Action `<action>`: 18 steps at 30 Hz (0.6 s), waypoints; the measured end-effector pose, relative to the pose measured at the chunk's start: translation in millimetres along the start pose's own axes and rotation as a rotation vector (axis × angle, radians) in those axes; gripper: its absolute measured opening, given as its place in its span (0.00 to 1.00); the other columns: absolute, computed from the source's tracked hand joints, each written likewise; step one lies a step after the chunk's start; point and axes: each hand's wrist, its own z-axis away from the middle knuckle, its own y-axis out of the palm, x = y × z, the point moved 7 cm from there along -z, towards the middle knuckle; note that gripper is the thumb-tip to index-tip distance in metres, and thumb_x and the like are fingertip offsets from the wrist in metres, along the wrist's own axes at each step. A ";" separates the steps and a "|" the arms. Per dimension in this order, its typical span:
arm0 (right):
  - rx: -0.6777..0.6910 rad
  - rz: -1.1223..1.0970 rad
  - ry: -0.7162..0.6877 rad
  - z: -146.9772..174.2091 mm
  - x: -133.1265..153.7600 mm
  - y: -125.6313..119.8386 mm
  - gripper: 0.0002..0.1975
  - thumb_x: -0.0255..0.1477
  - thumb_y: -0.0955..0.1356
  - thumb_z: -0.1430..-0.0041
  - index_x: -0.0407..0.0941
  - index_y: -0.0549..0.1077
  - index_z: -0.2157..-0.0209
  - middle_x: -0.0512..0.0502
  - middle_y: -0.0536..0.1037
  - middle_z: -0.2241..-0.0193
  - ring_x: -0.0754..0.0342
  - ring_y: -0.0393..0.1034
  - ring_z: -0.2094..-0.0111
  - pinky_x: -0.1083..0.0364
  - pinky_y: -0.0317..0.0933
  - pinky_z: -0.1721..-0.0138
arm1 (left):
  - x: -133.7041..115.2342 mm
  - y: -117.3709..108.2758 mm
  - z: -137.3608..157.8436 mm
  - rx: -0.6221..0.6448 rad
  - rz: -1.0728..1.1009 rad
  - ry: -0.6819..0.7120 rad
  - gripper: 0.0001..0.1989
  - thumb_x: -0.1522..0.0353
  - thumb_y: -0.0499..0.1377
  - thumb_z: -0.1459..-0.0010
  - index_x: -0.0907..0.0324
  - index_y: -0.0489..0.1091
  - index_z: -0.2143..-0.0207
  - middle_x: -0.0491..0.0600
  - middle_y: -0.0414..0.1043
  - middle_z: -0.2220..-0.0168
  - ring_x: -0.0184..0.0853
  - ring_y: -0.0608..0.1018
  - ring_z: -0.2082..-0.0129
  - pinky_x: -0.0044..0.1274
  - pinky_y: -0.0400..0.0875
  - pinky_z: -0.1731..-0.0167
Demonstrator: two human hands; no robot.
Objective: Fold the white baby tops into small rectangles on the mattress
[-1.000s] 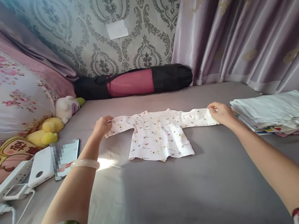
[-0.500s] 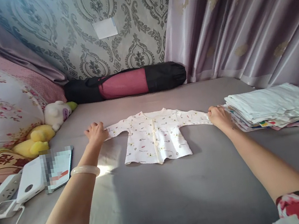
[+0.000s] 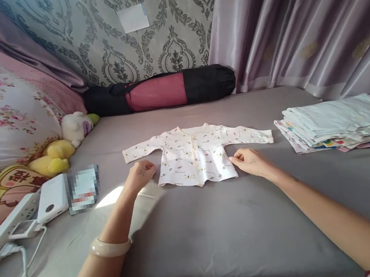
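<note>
A small white button-front baby shirt with a tiny coloured print lies face up on the grey sheet, its sleeves spread to both sides. My left hand is just off the shirt's left side, below that sleeve. Its fingers are loosely bent, a little apart, with no cloth visible in them. On the other side, my right hand has thumb and forefinger closed at the shirt's right side edge, below the right sleeve. Both sleeves lie free of my hands.
A stack of folded clothes sits at the right. Along the wall lies a black and pink rolled bag. At the left are plush toys, a white power bank, a blurred phone-like item and a power strip with cables.
Both hands have let go of the sleeve cuffs and come inward and lower, to the sides of the shirt's body. The view has tilted down, showing the bed's front edge.
</note>
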 end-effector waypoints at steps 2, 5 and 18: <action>0.000 0.031 0.012 6.5 3.7 4.9 0.13 0.42 0.66 0.43 0.48 0.72 0.72 0.50 0.77 0.73 0.52 0.69 0.69 0.58 0.52 0.73 | -4.8 8.3 11.3 0.047 0.034 -0.013 0.13 0.59 0.56 0.48 0.58 0.73 0.70 0.47 0.75 0.75 0.36 0.76 0.71 0.24 0.66 0.69; -0.032 0.079 0.008 13.0 11.0 7.1 0.12 0.40 0.66 0.43 0.48 0.70 0.73 0.51 0.76 0.74 0.52 0.68 0.70 0.58 0.51 0.74 | -9.6 12.2 20.0 0.006 0.029 -0.044 0.13 0.58 0.57 0.49 0.58 0.73 0.70 0.48 0.76 0.73 0.37 0.76 0.69 0.24 0.66 0.69; -0.091 -0.325 0.036 15.1 10.3 11.1 0.07 0.35 0.65 0.45 0.48 0.66 0.66 0.58 0.68 0.84 0.57 0.60 0.82 0.58 0.53 0.76 | -18.9 19.8 27.4 -0.144 0.147 0.016 0.08 0.62 0.57 0.50 0.57 0.67 0.74 0.45 0.72 0.74 0.34 0.73 0.72 0.24 0.64 0.70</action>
